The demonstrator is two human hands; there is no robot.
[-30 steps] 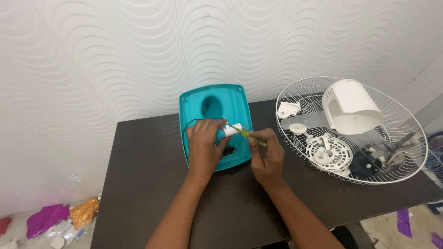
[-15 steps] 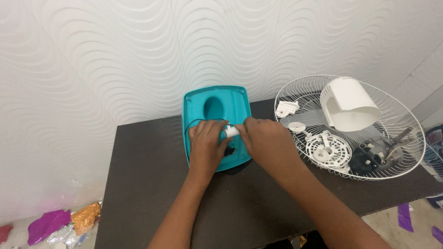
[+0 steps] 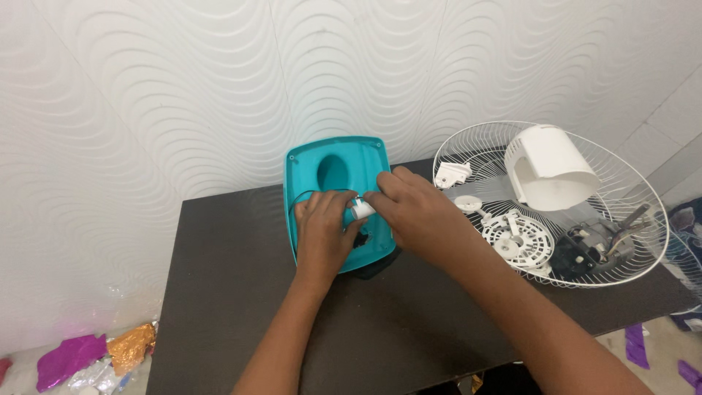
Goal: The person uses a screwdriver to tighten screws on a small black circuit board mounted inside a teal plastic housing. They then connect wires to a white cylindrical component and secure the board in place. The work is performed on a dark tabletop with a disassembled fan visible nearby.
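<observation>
Both hands rest on the teal base [image 3: 335, 170] at the desk's [image 3: 219, 292] back edge. The left hand [image 3: 323, 230] and right hand [image 3: 415, 212] each pinch a small white part [image 3: 360, 210] between fingertips.

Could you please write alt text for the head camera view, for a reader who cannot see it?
Both hands, left hand and right hand, pinch a small white part over a teal plastic base on a dark table. To the right, a white wire fan guard holds a white motor cover and loose parts.
</observation>
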